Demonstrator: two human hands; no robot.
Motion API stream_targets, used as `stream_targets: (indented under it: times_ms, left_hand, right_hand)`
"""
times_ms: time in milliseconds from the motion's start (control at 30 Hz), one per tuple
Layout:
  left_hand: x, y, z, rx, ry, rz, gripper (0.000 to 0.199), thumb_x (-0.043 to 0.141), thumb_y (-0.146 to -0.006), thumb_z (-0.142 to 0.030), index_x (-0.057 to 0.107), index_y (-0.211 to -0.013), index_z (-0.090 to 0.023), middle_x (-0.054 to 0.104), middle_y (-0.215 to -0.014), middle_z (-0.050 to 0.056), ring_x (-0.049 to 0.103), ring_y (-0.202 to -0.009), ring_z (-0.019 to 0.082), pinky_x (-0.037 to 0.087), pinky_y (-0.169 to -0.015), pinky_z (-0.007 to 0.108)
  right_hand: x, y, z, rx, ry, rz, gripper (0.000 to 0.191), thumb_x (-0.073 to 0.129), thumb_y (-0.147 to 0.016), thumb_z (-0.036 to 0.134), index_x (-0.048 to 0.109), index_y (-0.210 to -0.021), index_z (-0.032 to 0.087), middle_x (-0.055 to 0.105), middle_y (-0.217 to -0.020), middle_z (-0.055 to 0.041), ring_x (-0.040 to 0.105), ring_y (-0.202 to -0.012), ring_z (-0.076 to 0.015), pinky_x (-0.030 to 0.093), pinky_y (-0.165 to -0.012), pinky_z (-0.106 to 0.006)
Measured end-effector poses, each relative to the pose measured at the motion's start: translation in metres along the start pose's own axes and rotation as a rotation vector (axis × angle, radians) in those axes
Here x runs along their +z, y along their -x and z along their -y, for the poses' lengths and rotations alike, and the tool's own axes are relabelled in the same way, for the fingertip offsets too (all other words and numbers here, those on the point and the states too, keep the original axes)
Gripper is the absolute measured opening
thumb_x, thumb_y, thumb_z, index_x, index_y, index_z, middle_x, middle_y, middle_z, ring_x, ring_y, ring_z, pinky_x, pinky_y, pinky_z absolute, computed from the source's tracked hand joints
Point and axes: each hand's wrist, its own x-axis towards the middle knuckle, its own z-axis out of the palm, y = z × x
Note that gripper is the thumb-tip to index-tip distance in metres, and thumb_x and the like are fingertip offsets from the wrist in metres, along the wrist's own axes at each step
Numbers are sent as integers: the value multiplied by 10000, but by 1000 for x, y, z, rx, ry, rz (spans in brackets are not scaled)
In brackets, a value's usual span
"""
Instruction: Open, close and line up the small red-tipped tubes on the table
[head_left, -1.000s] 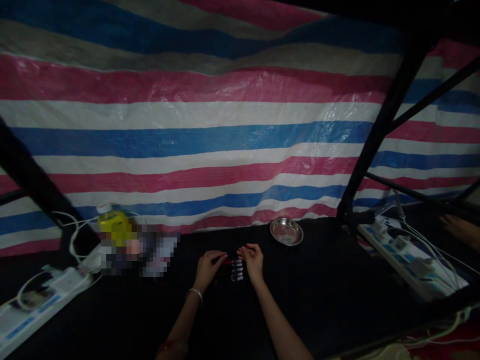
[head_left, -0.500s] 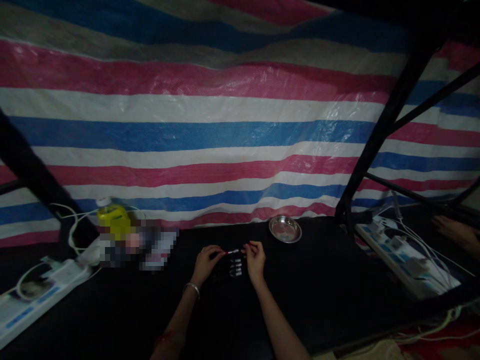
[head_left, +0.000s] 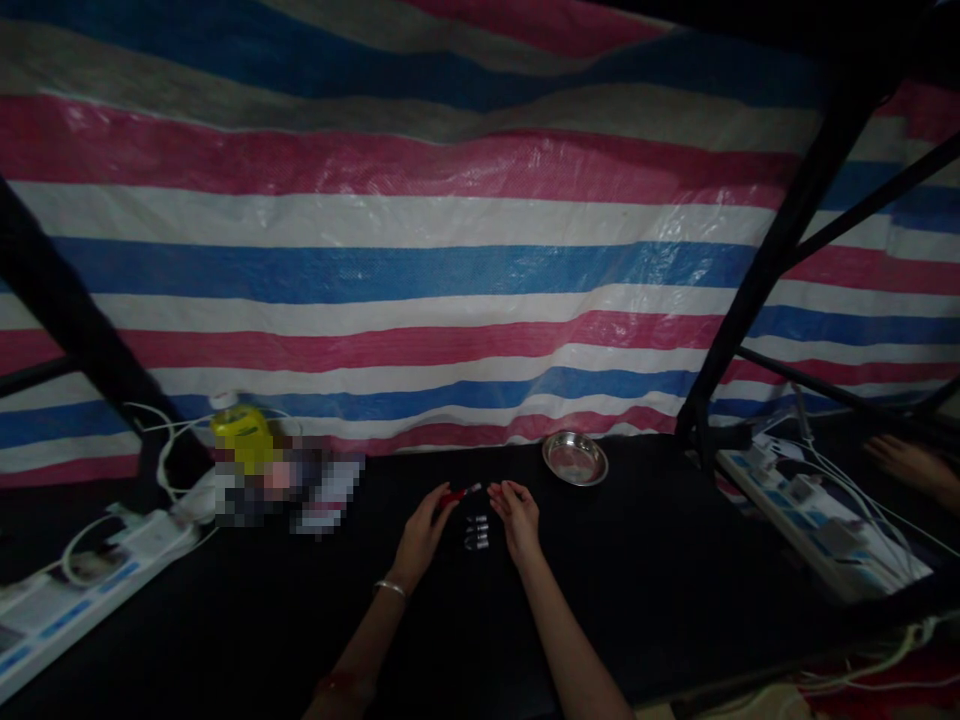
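Red stick (head_left: 459, 495) with a clear, shiny end: in the head view, pinched by its red part between thumb and fingers of the left grip (head_left: 421, 530). Held aslant, clear end pointing away to the right, toward the fingertips of the right grip (head_left: 517, 520) but apart from them. On the right, fingers bent and raised; too dim to tell whether pressed together on anything small. Just below the held stick, between both wrists, a short row of clear-tipped pieces (head_left: 478, 533) on the dark counter (head_left: 660, 570). Beyond the right grip, to its right, a round metal dish (head_left: 575, 459). Well to the left, a yellow bottle (head_left: 246, 435) and a white power strip (head_left: 97, 595). At far right, another person's hand (head_left: 911, 465), well apart. Behind everything, a striped sheet (head_left: 450, 270).
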Motion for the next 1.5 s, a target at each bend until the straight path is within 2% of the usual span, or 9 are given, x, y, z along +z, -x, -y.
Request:
stream_targets:
  times_ms: [300, 533, 700, 867, 967, 1067, 1267, 1400, 1500]
  left_hand:
    - [0, 3, 1, 56, -40, 120, 396, 440, -872, -393, 475, -1232, -233, 624, -1155, 38, 591, -1049, 175, 449, -970, 355]
    - [-1, 1, 0, 135, -133, 55, 355, 448, -875, -382, 532, -1187, -235, 660, -1029, 60, 590, -940, 202, 460, -909, 397]
    - [0, 0, 0, 218, -126, 62, 348, 430, -881, -404, 560, -1150, -225, 651, -1024, 57, 590, -949, 194, 474, -890, 363]
    - [-2, -2, 1, 209, -144, 100, 364, 385, -898, -403, 555, -1167, -226, 624, -1048, 65, 567, -984, 196, 464, -917, 385]
    - [-2, -2, -1, 211, -145, 180, 360, 362, -906, -392, 562, -1163, -238, 608, -1052, 62, 562, -992, 191, 460, -934, 391]
    - [0, 0, -2, 221, -126, 190, 362, 353, -908, -398, 569, -1151, -238, 595, -1043, 60, 568, -986, 180, 470, -933, 375]
    - [5, 1, 1, 261, -101, 134, 348, 388, -899, -401, 572, -1135, -224, 603, -1026, 51, 587, -968, 159, 496, -903, 316]
    - [4, 1, 2, 270, -80, 146, 339, 398, -896, -405, 559, -1129, -220, 620, -1032, 50, 597, -971, 161, 504, -890, 323]
    - [2, 1, 0, 302, -69, 127, 328, 396, -898, -397, 558, -1120, -218, 627, -1028, 52, 603, -969, 166, 514, -875, 337]
  right_hand:
    - [3, 0, -8, -29, 23, -48, 497, 799, -521, 450, 514, -812, 164, 700, -736, -80, 687, -724, -211, 552, -673, -313]
    - [5, 3, -6, -79, 57, -17, 514, 794, -526, 462, 502, -826, 164, 700, -728, -80, 687, -706, -218, 557, -605, -304]
    - [7, 6, -1, -113, 56, -2, 476, 773, -578, 445, 502, -851, 164, 703, -756, -86, 686, -767, -235, 546, -561, -276]
    - [12, 12, 6, -230, 104, 25, 438, 729, -643, 438, 492, -889, 164, 700, -772, -90, 683, -756, -238, 479, -456, -226]
    - [14, 16, 9, -319, 149, -42, 400, 711, -669, 421, 501, -888, 159, 704, -766, -81, 680, -716, -199, 505, -565, -249]
    - [16, 22, 7, -362, 187, -47, 365, 708, -675, 401, 517, -871, 160, 706, -765, -75, 676, -773, -193, 510, -704, -281]
    - [20, 36, 3, -400, 342, 85, 288, 638, -747, 416, 586, -875, 163, 704, -831, -71, 662, -788, -188, 506, -752, -300]
    - [19, 42, 4, -593, 548, 203, 242, 613, -777, 364, 657, -924, 176, 692, -907, -65, 641, -847, -189, 506, -776, -308]
    - [18, 43, 3, -730, 652, 231, 255, 620, -775, 315, 646, -994, 189, 683, -935, -61, 635, -855, -187, 516, -765, -318]
